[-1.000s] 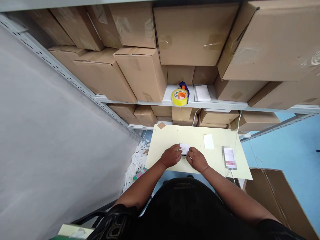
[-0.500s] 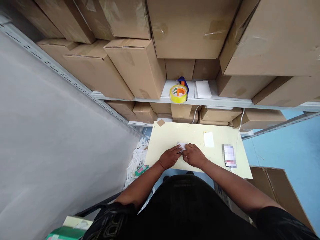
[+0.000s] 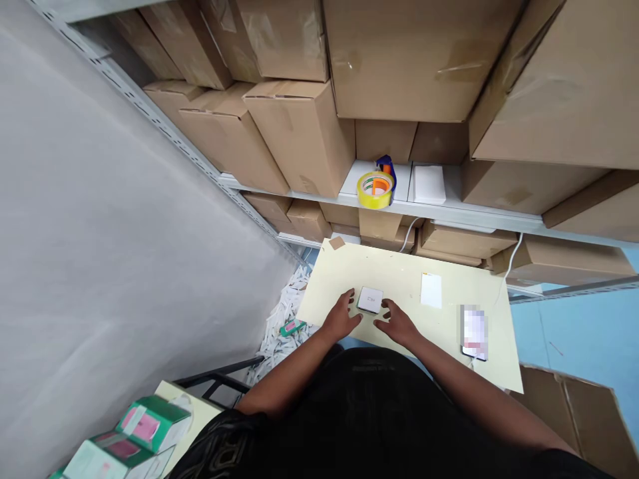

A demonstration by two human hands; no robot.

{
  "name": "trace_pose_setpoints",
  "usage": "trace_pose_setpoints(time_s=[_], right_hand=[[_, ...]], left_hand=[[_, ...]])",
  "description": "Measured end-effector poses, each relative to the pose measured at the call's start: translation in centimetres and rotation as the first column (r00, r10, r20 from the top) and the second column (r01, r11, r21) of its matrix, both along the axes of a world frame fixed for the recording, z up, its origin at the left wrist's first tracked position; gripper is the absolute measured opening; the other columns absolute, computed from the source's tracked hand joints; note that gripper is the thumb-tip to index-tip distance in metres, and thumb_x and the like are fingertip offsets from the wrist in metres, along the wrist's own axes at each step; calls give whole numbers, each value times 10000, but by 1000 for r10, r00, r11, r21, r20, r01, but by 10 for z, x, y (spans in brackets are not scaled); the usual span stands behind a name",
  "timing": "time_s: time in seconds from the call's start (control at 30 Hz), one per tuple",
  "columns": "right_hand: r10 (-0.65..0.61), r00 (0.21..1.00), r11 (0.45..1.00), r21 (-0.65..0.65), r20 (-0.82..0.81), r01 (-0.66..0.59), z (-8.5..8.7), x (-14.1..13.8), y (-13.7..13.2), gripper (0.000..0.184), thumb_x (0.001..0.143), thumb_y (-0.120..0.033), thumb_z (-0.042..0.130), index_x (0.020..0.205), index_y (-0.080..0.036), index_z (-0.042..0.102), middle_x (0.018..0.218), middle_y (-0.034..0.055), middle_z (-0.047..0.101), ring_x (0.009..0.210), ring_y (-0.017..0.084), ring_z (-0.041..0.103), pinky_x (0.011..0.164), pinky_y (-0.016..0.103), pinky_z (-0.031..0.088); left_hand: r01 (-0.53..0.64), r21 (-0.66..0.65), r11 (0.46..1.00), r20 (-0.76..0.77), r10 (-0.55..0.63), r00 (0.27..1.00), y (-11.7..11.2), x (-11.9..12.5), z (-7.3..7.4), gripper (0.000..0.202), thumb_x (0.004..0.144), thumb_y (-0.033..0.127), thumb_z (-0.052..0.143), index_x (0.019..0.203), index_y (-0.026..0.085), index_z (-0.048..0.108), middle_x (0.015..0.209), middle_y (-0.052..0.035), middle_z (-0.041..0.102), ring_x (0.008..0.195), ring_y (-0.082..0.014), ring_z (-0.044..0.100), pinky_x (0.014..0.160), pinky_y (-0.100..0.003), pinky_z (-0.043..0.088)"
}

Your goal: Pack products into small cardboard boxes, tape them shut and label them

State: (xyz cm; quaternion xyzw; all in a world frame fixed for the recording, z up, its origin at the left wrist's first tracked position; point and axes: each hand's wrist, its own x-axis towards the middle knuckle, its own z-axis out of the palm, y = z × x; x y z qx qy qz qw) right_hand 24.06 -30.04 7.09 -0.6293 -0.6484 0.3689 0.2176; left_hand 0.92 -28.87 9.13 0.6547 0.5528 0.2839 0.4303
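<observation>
A small square white box (image 3: 370, 299) with faint lettering on top lies on the cream tabletop (image 3: 399, 271). To its left is my left hand (image 3: 343, 315), fingers apart and curved toward the box's side. My right hand (image 3: 397, 322) sits at its lower right corner, thumb and fingers spread. Both hands are free of any object. Whether the fingertips brush the box, I cannot tell. Right of the hands rest a white card (image 3: 430, 290) and a phone (image 3: 474, 332) with a blurred screen.
On the shelf (image 3: 452, 210) behind stand a yellow tape roll in a dispenser (image 3: 375, 189), a white stack (image 3: 429, 184) and cardboard boxes (image 3: 299, 133). White strips (image 3: 282, 313) litter the floor at left. Green boxes (image 3: 142, 422) are lower left; an open carton (image 3: 574, 412) is lower right.
My hands have parted and let go of the white box, which now shows whole between them. The camera view has turned, shifting the shelf and table rightward in the picture.
</observation>
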Motion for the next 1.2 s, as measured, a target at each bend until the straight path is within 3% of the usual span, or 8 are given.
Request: trace_pose_setpoints(time_s=[0.1,0.3,0.67,0.9,1.0,1.07,1.13,1.2], right_hand=[[34,996,996,-74,-86,-41,-17,-3,5,699,729,-338,754,1363,-244,475,1202,117,713,824,224,727,651,346,557],[-38,985,961,-276,-168,-10,-22,-35,31,813,759,-311,729,1490,-235,379,1231,97,705,985,233,716,828,366,566],[-148,980,942,-320,-136,98,-14,-146,142,862,741,-230,756,1500,-220,349,1338,105,646,1050,255,693,924,390,540],[-185,976,935,-325,-112,140,-1,-185,193,773,761,-213,748,1450,-258,401,1277,58,674,922,196,708,842,336,552],[-157,987,968,-205,-33,147,23,-181,181,523,804,-264,722,1295,-246,543,1154,45,705,923,207,690,829,337,540],[-153,988,988,33,23,152,57,-164,164,272,872,-316,655,1129,-239,611,1033,44,707,925,213,666,843,344,524],[-232,971,910,368,64,193,105,-136,152,150,938,-370,572,991,-237,616,952,49,679,907,213,637,872,355,504],[-432,894,751,597,121,282,162,-102,156,195,937,-418,567,983,-232,602,929,60,657,883,227,614,851,365,492]], left_hand=[[68,-150,986,12,-67,998,0,-1,-7,753,803,221,720,1498,223,428,1465,-161,558,1251,-306,611,957,-448,571],[85,-160,983,5,-86,996,26,-16,-15,658,847,199,651,1480,195,474,1419,-152,613,1180,-284,646,954,-414,548],[27,-91,995,29,-24,999,147,-105,-30,614,823,147,644,1420,180,507,1328,-144,672,1104,-268,686,902,-377,561],[-2,-39,999,50,4,999,199,-126,-39,596,829,162,639,1410,190,510,1323,-128,675,1111,-266,688,953,-391,552],[-22,-91,996,71,29,997,196,-131,-47,671,835,183,646,1471,175,431,1379,-162,631,1136,-266,686,958,-399,555],[-48,-123,991,88,59,994,185,-139,-56,684,842,205,642,1483,177,403,1384,-168,620,1128,-256,692,934,-393,567],[-70,-120,990,110,83,990,170,-152,-66,624,855,231,619,1448,185,432,1352,-150,637,1100,-235,704,932,-385,570],[-73,-125,990,108,87,990,151,-169,-76,529,858,258,588,1371,175,494,1309,-141,656,1055,-220,718,909,-373,581]])
